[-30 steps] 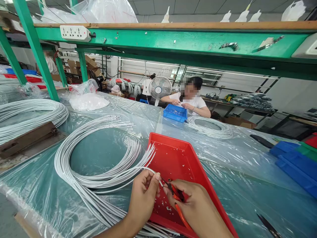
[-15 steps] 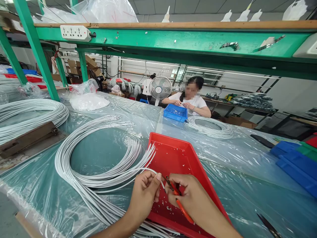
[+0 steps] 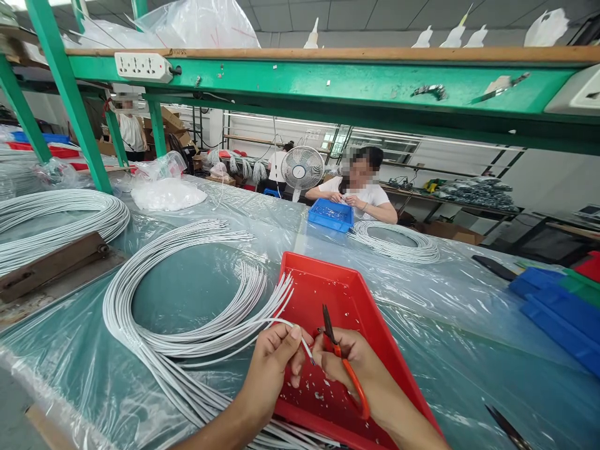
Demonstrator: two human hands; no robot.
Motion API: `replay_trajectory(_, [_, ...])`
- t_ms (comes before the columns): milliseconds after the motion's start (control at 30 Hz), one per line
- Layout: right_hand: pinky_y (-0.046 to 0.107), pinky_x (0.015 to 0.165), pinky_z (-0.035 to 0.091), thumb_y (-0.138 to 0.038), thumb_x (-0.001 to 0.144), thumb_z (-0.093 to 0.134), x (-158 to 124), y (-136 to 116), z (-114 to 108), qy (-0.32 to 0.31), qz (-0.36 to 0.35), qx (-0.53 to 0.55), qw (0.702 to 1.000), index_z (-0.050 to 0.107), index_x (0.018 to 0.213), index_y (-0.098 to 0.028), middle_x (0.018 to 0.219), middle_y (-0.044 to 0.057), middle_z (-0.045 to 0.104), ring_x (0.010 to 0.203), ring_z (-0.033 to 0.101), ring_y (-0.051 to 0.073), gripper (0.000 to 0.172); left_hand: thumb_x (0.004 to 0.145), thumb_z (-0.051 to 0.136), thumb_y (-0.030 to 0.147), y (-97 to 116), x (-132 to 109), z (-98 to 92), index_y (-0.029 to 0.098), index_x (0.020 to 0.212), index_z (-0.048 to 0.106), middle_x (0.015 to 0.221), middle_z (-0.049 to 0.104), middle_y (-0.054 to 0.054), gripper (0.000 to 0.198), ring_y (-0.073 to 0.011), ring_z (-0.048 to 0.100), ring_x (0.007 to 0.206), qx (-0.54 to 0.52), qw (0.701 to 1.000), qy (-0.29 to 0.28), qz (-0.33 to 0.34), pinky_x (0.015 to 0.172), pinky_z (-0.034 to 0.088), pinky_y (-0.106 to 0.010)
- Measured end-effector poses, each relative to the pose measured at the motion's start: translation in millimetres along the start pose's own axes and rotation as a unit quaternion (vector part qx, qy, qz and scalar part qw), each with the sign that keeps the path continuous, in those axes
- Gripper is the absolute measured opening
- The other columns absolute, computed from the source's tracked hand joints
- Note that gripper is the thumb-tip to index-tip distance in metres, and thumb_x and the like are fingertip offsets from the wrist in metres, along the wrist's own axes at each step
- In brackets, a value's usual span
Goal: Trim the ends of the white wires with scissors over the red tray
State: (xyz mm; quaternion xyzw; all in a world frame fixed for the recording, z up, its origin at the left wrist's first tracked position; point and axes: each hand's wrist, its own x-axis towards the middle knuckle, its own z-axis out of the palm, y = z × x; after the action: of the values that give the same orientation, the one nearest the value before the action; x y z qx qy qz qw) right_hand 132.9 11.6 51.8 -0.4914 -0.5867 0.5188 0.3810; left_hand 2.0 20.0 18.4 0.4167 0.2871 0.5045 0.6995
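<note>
Far left, a big coil of white cables (image 3: 56, 219) lies on the plastic-covered green table (image 3: 469, 350), beside a brown metal bar (image 3: 51, 262). Next along, a second looped bundle of thin white insulated cables (image 3: 154, 312) fans its cut ends toward the red plastic tray (image 3: 356, 300). Left hand (image 3: 272, 369) is in, fingers pressed together, pinching 1 white cable end (image 3: 307, 348) just over the tray's near-left corner. Right hand (image 3: 360, 372) sits just beside it, curled around orange-handled scissors (image 3: 344, 365), dark blades pointing up and away, just apart from the cable tip. White snippets (image 3: 323, 390) speckle the tray floor. Across the table, a person in a white shirt (image 3: 359, 190) works over a small blue tray (image 3: 330, 214), with another white coil (image 3: 398, 240) alongside. Far right, blue plastic trays (image 3: 557, 306) are stacked.
</note>
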Motion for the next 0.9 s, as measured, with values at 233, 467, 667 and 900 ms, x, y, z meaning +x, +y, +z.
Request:
replay_trajectory(233, [0.022,0.044,0.022,-0.016,0.058,0.049,1,9,-1,0.007,0.027,0.062,0.998,0.047,0.054,-0.018,0.044,-0.008,0.037,0.044,0.029,0.007,0.005,0.087,0.044,0.030,-1,0,-0.5,0.012,0.073,0.057,0.044,0.035,0.007,0.026,-0.0035,0.029,0.035,-0.056,0.998,-0.037,0.010,0.039,0.023,-0.018])
replay_trajectory(467, [0.021,0.047,0.027,-0.019,0.059,0.051,1,11,1,0.009,0.055,0.129,0.990,0.046,0.052,-0.017,0.043,-0.007,0.041,0.045,0.034,0.008,0.008,0.088,0.044,0.029,1,0,-3.1,0.012,0.076,0.057,0.045,0.031,0.008,0.024,-0.0022,0.023,0.035,-0.093,0.993,-0.077,-0.011,0.039,0.017,-0.018])
replay_trajectory(667, [0.021,0.047,0.031,-0.025,0.061,0.050,1,16,5,0.009,0.074,0.156,0.985,0.044,0.052,-0.018,0.042,-0.007,0.041,0.044,0.035,0.008,0.014,0.084,0.050,0.032,5,-1,-2.3,0.012,0.076,0.058,0.045,0.029,0.009,0.023,-0.0023,0.019,0.035,-0.115,0.989,-0.093,-0.022,0.039,0.015,-0.018])
replay_trajectory(900, [0.021,0.046,0.029,-0.025,0.062,0.057,2,14,5,0.063,0.039,0.070,0.995,0.052,0.055,-0.016,0.046,-0.005,0.044,0.045,0.037,0.009,0.012,0.085,0.050,0.031,5,-1,-2.5,0.012,0.078,0.060,0.042,0.028,0.009,0.022,-0.0027,0.018,0.036,-0.124,0.990,-0.074,-0.008,0.040,0.015,-0.019])
